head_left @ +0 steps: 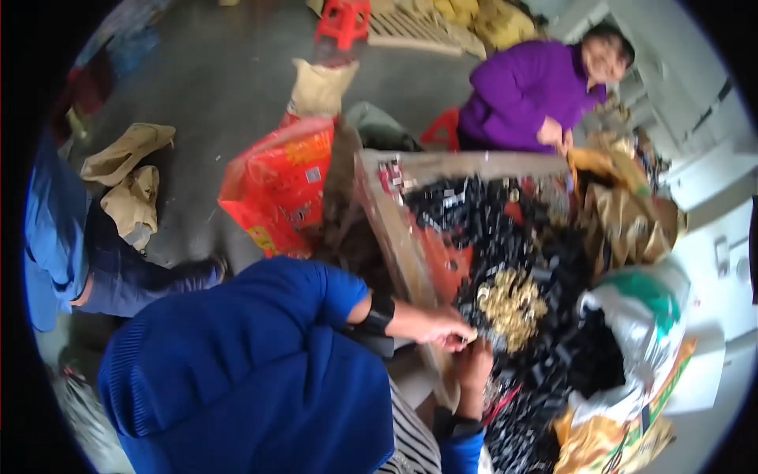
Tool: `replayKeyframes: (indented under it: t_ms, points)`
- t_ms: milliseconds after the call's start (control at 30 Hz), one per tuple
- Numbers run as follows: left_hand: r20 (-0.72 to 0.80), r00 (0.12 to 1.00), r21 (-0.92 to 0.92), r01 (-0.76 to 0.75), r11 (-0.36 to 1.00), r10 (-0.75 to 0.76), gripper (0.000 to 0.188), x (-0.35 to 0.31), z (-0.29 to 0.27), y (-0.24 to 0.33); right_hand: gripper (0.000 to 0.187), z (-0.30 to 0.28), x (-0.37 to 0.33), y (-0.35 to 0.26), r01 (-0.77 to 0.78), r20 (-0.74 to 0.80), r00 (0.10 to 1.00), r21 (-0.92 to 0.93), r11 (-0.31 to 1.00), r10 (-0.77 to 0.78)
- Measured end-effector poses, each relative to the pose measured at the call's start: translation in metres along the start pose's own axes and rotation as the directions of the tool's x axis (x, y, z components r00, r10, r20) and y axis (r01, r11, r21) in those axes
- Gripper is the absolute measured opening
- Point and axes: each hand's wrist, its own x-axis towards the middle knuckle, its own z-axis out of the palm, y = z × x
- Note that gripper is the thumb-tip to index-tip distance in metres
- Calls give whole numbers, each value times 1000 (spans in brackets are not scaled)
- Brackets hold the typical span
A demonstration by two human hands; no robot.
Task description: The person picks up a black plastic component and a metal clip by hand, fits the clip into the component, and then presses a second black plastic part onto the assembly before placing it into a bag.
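Observation:
My left hand (444, 329) is closed, its fingertips pinched around a small pale-gold piece (471, 337) at the near edge of a wooden-framed worktable (401, 246). Right beside it, my right hand (475, 365) has its fingers curled in toward the same spot; what lies between them is hidden. Just beyond both hands is a heap of shiny gold-coloured metal parts (512, 308). Many small black pieces (466, 209) surround that heap and spread over the table.
A silver-white and green sack (643, 316) and brown paper bags (632, 225) line the table's right side. A red bag (288, 186) stands left of it. Across the table sits a person in purple (521, 91); another person's leg (150, 276) shows at left. A red stool (344, 22) stands behind.

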Motion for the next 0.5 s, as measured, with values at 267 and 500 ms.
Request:
replayKeyframes:
  t_ms: [267,500]
  points:
    - [-85,996,-4,35,999,-35,17,13,2,-2,17,6,5,9,-23,-16,1000,-64,998,22]
    - [-193,980,13,-55,998,56,17,10,9,6,13,-4,11,10,93,-27,995,-106,990,-97]
